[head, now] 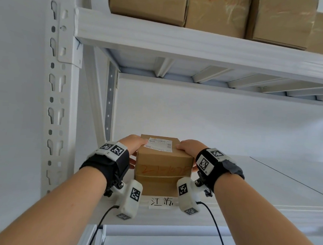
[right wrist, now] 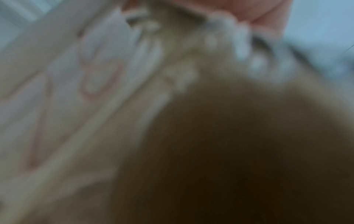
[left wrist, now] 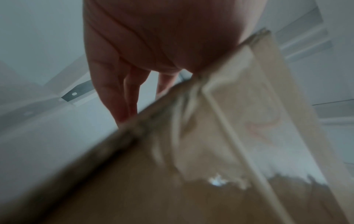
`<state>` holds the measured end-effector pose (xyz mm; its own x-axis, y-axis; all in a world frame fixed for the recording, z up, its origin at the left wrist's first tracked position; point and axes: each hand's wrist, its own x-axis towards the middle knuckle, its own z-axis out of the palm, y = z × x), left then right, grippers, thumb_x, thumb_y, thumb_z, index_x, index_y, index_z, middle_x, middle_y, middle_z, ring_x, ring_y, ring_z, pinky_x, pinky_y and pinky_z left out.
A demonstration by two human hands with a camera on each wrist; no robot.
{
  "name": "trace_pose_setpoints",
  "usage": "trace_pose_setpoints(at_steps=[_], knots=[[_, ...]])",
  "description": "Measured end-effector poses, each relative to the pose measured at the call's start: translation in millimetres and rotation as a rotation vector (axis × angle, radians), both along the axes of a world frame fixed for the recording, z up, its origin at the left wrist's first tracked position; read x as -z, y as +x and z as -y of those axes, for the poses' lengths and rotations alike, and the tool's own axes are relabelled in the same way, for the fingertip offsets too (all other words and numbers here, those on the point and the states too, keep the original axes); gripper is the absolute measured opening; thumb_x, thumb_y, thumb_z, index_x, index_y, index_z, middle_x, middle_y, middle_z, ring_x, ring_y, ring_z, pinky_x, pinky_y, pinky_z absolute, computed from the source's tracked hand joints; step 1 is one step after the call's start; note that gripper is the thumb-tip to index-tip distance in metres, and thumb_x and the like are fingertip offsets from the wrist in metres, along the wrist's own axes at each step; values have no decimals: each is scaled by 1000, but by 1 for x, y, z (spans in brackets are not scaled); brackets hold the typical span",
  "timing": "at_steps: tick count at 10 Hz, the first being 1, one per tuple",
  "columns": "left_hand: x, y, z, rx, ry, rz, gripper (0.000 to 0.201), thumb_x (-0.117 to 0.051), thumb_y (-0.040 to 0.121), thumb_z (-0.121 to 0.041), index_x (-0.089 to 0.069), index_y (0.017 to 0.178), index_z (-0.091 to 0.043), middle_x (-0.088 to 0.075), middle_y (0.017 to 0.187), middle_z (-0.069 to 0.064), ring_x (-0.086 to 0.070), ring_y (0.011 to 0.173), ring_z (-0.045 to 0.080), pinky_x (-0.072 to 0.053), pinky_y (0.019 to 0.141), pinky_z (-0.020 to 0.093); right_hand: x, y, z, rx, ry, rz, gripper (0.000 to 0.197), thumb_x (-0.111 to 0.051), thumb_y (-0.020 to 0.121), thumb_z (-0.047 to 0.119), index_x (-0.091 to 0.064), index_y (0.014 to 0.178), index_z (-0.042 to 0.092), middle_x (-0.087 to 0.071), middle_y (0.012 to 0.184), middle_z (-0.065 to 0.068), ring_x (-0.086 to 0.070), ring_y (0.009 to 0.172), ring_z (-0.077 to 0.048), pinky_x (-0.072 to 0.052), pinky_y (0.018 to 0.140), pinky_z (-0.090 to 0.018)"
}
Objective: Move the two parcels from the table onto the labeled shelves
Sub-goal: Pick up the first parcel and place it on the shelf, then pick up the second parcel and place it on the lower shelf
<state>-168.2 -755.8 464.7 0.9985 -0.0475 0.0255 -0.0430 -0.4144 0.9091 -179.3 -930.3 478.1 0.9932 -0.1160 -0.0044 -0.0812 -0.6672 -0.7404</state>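
Observation:
A brown cardboard parcel [head: 163,164] with a white shipping label on top and red writing on its front stands on the white shelf [head: 255,211], near the front edge and the left post. Below it, a paper tag [head: 161,202] with handwritten characters is stuck to the shelf's front. My left hand [head: 134,147] grips the parcel's left top edge, thumb on top, fingers down the side. My right hand [head: 188,148] grips the right top edge in the same manner. The left wrist view shows the fingers [left wrist: 118,94] along the parcel [left wrist: 210,151]. The right wrist view is blurred, filled by the parcel [right wrist: 95,106].
Several cardboard boxes [head: 216,12] stand on the upper shelf [head: 199,47], which hangs well above the parcel. The perforated upright post [head: 58,97] is close on the left. Bare shelf board [head: 267,178] stretches to the right of the parcel.

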Motion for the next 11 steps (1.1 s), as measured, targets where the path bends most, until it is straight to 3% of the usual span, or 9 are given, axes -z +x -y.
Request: trace_pose_setpoints(at_steps=[1, 2, 3, 4, 5, 6, 7, 9, 11], knots=[[1, 1, -1, -21, -6, -6, 31, -43, 93, -39, -56, 106, -15, -58, 94, 10, -58, 70, 24, -48, 54, 28, -2, -4, -2, 27, -16, 42, 43, -42, 96, 25, -46, 132, 1, -49, 138, -19, -53, 114, -29, -45, 90, -33], [2, 1, -3, -51, -6, 14, 40, -45, 89, -46, -56, 112, -15, -60, 109, 13, -63, 85, 29, -54, 67, 34, -2, 3, 1, 48, -226, 143, 36, -37, 98, 18, -45, 129, 1, -52, 134, -18, -50, 123, -30, -43, 98, -33], [-1, -4, -5, -100, 9, 50, 51, -49, 84, -50, -47, 125, -19, -58, 112, 11, -62, 91, 31, -55, 71, 38, -4, -4, 4, 48, -87, 190, 35, -40, 96, 14, -46, 129, 2, -51, 135, -16, -48, 124, -30, -39, 105, -36], [-6, -12, -8, -130, 44, 111, 57, -51, 86, -44, -36, 136, -21, -51, 116, 9, -57, 93, 29, -53, 74, 38, -6, -9, 10, 59, -75, 263, 40, -45, 94, 26, -52, 127, 4, -54, 133, -16, -54, 116, -31, -42, 102, -41], [-11, -22, -11, -141, 126, 179, 57, -51, 87, -41, -34, 137, -22, -48, 126, 9, -55, 100, 29, -53, 84, 42, -8, -15, 14, 80, -20, 319, 43, -50, 91, 30, -51, 130, 13, -54, 135, -10, -53, 106, -23, -42, 99, -39], [-15, -32, -16, -157, 230, 268, 57, -54, 85, -41, -37, 136, -23, -45, 138, 9, -49, 118, 30, -45, 97, 44, -8, -27, 15, 92, -49, 417, 41, -55, 88, 31, -54, 127, 19, -54, 134, -5, -53, 118, -24, -43, 92, -32], [-17, -45, -21, -185, 291, 326, 58, -55, 83, -43, -37, 135, -25, -47, 136, 8, -49, 118, 29, -45, 96, 43, -7, -39, 12, 76, -95, 435, 41, -55, 88, 33, -52, 127, 22, -58, 129, -5, -55, 113, -23, -40, 82, -27], [-14, -73, -34, -207, 413, 431, 57, -55, 80, -48, -40, 131, -26, -60, 119, 11, -60, 99, 29, -49, 87, 39, -2, -59, -3, 50, -217, 505, 43, -54, 89, 33, -48, 130, 24, -59, 124, -6, -54, 91, -18, -44, 73, -29], [-13, -102, -58, -240, 546, 529, 55, -54, 81, -46, -42, 131, -27, -55, 124, 6, -56, 105, 26, -48, 89, 39, 0, -83, -27, 31, -305, 523, 42, -53, 87, 36, -49, 128, 26, -55, 127, -5, -56, 109, -23, -43, 76, -29]])
